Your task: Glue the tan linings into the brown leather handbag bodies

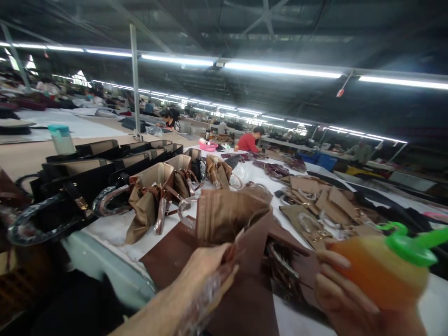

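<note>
Bottle (374,268) sits in right hand's (350,296) wrapped grip, right of brown bag (231,217), long axis sideways, green cap (409,249) pointing away; left hand (213,268), nearer, clasps bag's near edge over table (287,315).

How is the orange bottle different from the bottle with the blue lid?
The orange bottle is tipped sideways in the right hand, while the blue-lidded bottle stands behind black bags.
The orange bottle has a green top with a spout; the blue-lidded bottle shows no spout.
The orange bottle looks orange, the blue-lidded bottle pale.
Both have colourful tops.
</note>
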### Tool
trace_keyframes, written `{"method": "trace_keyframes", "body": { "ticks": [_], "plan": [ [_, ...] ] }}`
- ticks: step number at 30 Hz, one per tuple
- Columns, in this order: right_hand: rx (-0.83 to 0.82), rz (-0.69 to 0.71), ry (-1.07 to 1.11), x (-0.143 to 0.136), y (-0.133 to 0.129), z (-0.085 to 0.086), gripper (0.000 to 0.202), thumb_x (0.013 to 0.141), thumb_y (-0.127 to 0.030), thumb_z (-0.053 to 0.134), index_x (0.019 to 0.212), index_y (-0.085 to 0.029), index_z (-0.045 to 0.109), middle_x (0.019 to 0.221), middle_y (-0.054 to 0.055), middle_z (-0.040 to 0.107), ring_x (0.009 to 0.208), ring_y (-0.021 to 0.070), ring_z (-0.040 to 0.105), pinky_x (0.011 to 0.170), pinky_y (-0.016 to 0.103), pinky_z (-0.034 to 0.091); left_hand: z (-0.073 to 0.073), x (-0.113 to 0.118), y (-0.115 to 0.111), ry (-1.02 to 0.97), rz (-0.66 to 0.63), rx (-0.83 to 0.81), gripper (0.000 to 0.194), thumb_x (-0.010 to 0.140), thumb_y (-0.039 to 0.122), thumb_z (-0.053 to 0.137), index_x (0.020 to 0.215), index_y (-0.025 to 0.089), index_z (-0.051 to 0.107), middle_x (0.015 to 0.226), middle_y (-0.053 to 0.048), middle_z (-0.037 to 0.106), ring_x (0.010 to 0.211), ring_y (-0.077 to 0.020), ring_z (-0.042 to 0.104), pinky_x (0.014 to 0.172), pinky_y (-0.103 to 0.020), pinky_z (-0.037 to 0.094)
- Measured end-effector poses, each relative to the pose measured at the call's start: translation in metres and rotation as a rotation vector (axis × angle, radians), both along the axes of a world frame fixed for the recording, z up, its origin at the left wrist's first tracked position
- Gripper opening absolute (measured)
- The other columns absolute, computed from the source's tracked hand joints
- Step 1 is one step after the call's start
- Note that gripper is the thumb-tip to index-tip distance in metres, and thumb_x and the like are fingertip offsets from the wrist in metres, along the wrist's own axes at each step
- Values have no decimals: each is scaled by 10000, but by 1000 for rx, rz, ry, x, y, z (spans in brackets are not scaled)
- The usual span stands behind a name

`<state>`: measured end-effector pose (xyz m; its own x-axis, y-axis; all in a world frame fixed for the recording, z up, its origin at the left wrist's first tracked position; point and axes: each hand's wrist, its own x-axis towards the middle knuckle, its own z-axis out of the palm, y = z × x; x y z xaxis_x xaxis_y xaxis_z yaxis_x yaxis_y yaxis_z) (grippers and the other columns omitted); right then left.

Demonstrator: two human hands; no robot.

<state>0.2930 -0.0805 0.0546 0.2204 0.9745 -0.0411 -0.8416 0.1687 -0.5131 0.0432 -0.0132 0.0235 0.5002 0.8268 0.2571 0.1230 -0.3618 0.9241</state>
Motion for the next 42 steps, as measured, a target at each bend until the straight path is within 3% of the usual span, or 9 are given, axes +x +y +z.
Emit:
{"method": "trace_keyframes", "body": {
  "ticks": [5, 8, 10, 14, 17, 23, 30, 35, 42],
  "plan": [
    [14, 26, 116, -28, 23, -1, 480, 833, -525, 536, 1076, -113, 572, 796, 47, 515, 503, 70, 419, 503, 256, 458, -98, -5, -13, 243, 3, 205, 217, 820, 307, 490, 978, 227, 614, 836, -23, 667, 782, -160, 612, 700, -200, 481],
    [64, 81, 92, -44, 44, -3, 548, 794, -585, 560, 1046, -99, 587, 832, 71, 527, 558, 91, 444, 554, 276, 474, -116, -9, -18, 281, 22, 223, 289, 815, 320, 515, 1080, 240, 596, 956, -64, 668, 878, -202, 617, 772, -245, 488],
    [87, 126, 79, -50, 57, -5, 536, 790, -599, 557, 1009, -112, 605, 847, 78, 535, 589, 102, 459, 592, 284, 480, -107, -15, -19, 266, -6, 140, 328, 769, 344, 593, 1085, 257, 615, 996, -77, 666, 918, -237, 613, 816, -272, 482],
    [118, 162, 95, -52, 71, -9, 483, 835, -586, 502, 961, -134, 618, 856, 84, 546, 589, 97, 466, 593, 260, 473, -61, -36, -10, 349, -156, -92, 366, 726, 302, 635, 1092, 296, 639, 1122, -45, 634, 1021, -243, 571, 876, -263, 438],
    [147, 164, 134, -50, 72, -11, 520, 862, -590, 443, 974, -107, 599, 842, 89, 545, 550, 81, 447, 528, 212, 450, -27, -43, 5, 405, -178, -164, 251, 780, 229, 519, 973, 245, 678, 969, -18, 655, 908, -192, 573, 796, -241, 432],
    [160, 171, 175, -49, 75, -13, 530, 880, -587, 409, 1033, -101, 555, 840, 82, 539, 543, 78, 442, 493, 187, 447, 14, 9, 19, 383, -86, -72, 402, 776, 441, 570, 1078, 188, 650, 810, -14, 639, 725, -168, 545, 623, -228, 386],
    [159, 183, 188, -48, 76, -14, 415, 838, -475, 575, 1048, -119, 552, 847, 71, 546, 550, 75, 452, 498, 182, 454, 15, 30, 37, 343, -360, -138, 283, 804, 340, 509, 899, 150, 697, 700, 5, 587, 664, -136, 509, 556, -197, 336],
    [160, 182, 203, -47, 73, -15, 410, 840, -474, 574, 997, -95, 564, 851, 86, 540, 545, 66, 459, 500, 175, 445, 11, 20, 39, 353, -380, -264, 326, 763, 340, 561, 987, 134, 677, 718, -1, 597, 653, -133, 512, 549, -188, 355],
    [161, 185, 213, -45, 71, -16, 412, 819, -462, 609, 1011, -100, 563, 850, 80, 544, 546, 67, 471, 505, 175, 455, 30, 18, 38, 366, -428, -159, 370, 687, 217, 558, 1045, 209, 650, 778, -1, 622, 668, -151, 544, 532, -187, 375]
  ]
}}
